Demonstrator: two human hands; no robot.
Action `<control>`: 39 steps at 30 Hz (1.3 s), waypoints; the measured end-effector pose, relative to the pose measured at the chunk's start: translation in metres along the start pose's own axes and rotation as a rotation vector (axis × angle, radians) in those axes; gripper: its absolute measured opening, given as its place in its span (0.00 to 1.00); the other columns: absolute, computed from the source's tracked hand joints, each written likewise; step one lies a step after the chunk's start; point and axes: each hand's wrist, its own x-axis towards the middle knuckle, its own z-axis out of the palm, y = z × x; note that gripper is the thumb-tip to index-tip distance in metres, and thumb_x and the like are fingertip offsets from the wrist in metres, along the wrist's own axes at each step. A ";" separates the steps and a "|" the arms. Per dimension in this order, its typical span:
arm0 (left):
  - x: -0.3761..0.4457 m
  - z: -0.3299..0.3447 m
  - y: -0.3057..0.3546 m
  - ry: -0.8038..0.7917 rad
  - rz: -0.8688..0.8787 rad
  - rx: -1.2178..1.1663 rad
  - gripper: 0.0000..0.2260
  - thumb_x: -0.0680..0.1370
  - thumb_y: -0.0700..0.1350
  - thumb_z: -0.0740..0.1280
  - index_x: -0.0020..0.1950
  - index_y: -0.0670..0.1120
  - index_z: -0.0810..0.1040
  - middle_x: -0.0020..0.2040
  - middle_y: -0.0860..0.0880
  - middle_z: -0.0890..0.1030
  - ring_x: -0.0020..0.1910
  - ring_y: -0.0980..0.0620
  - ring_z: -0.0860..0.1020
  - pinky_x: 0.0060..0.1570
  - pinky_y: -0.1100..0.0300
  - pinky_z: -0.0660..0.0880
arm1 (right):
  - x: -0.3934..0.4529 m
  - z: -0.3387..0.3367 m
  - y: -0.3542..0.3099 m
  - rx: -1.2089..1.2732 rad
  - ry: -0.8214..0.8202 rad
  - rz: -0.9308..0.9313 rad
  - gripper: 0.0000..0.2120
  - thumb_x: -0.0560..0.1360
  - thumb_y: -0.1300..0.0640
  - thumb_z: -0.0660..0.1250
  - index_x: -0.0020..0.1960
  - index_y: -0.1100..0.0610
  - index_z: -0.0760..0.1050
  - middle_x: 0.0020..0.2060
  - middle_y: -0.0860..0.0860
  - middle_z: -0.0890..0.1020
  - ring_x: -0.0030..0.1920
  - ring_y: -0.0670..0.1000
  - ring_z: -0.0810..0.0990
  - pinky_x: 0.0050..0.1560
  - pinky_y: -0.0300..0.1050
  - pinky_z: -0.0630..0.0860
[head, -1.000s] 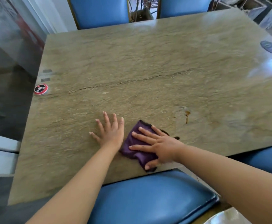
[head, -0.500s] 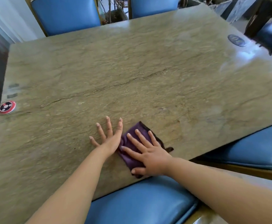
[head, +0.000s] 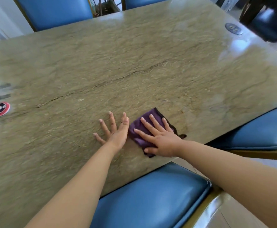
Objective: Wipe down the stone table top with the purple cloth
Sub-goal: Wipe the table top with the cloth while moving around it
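The stone table top (head: pixel 134 66) is greenish-tan with a dark crack running across its middle. A folded purple cloth (head: pixel 137 127) lies near the table's front edge. My right hand (head: pixel 159 137) presses flat on the cloth with fingers spread, covering most of it. My left hand (head: pixel 116 130) rests flat on the bare stone just left of the cloth, fingers apart, its index side touching the cloth's edge.
A round red-and-black disc (head: pixel 1 109) sits at the table's left edge, and a dark oval badge (head: pixel 233 28) at the far right. Blue padded chairs stand at the front (head: pixel 151 195), right (head: pixel 258 130) and far side (head: pixel 55 12).
My right hand has slid the cloth a little to the right along the front edge, over the brown stain seen earlier. My left hand stays flat beside it; the view has shifted.
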 end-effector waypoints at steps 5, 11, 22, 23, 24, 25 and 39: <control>-0.009 0.009 -0.002 0.183 0.111 0.073 0.21 0.79 0.64 0.38 0.72 0.72 0.49 0.78 0.60 0.37 0.76 0.50 0.31 0.69 0.36 0.30 | -0.034 0.002 0.015 0.083 -0.174 -0.210 0.32 0.78 0.46 0.61 0.74 0.32 0.46 0.73 0.36 0.33 0.73 0.47 0.27 0.73 0.56 0.31; -0.010 0.028 -0.014 0.285 0.164 0.392 0.28 0.74 0.65 0.29 0.75 0.64 0.35 0.76 0.57 0.31 0.75 0.44 0.30 0.68 0.31 0.33 | -0.003 -0.008 0.039 0.121 0.015 0.011 0.30 0.78 0.40 0.57 0.72 0.30 0.43 0.75 0.37 0.35 0.73 0.45 0.29 0.73 0.50 0.32; -0.008 0.040 -0.011 0.492 0.186 0.393 0.30 0.76 0.64 0.35 0.77 0.61 0.51 0.80 0.54 0.47 0.78 0.43 0.42 0.70 0.32 0.38 | -0.001 -0.005 0.031 0.090 0.033 -0.081 0.35 0.75 0.36 0.59 0.74 0.32 0.42 0.76 0.42 0.35 0.74 0.49 0.29 0.71 0.55 0.30; -0.010 0.037 -0.007 0.552 0.204 0.249 0.30 0.77 0.62 0.40 0.77 0.58 0.59 0.79 0.52 0.53 0.78 0.44 0.48 0.71 0.31 0.42 | -0.013 -0.006 0.036 0.134 -0.017 -0.144 0.35 0.75 0.38 0.62 0.74 0.33 0.46 0.76 0.42 0.37 0.74 0.48 0.30 0.71 0.53 0.29; -0.011 0.032 -0.003 0.609 0.288 0.131 0.27 0.78 0.60 0.45 0.74 0.53 0.66 0.78 0.50 0.59 0.77 0.43 0.55 0.71 0.32 0.49 | -0.019 -0.008 0.042 0.237 -0.062 -0.193 0.33 0.75 0.43 0.66 0.74 0.35 0.53 0.77 0.42 0.42 0.75 0.46 0.33 0.72 0.52 0.31; -0.013 0.029 0.000 0.655 0.461 0.099 0.24 0.79 0.56 0.51 0.72 0.49 0.70 0.75 0.47 0.64 0.75 0.43 0.61 0.70 0.35 0.56 | -0.024 -0.014 0.048 0.426 -0.075 -0.211 0.29 0.75 0.49 0.68 0.73 0.40 0.62 0.77 0.44 0.50 0.75 0.44 0.39 0.74 0.50 0.33; 0.033 0.063 0.079 0.380 0.433 0.651 0.33 0.75 0.68 0.39 0.79 0.57 0.44 0.79 0.55 0.42 0.78 0.53 0.41 0.73 0.39 0.37 | -0.019 -0.039 0.229 0.481 0.169 0.830 0.45 0.75 0.39 0.64 0.78 0.49 0.38 0.77 0.54 0.35 0.76 0.58 0.34 0.74 0.58 0.38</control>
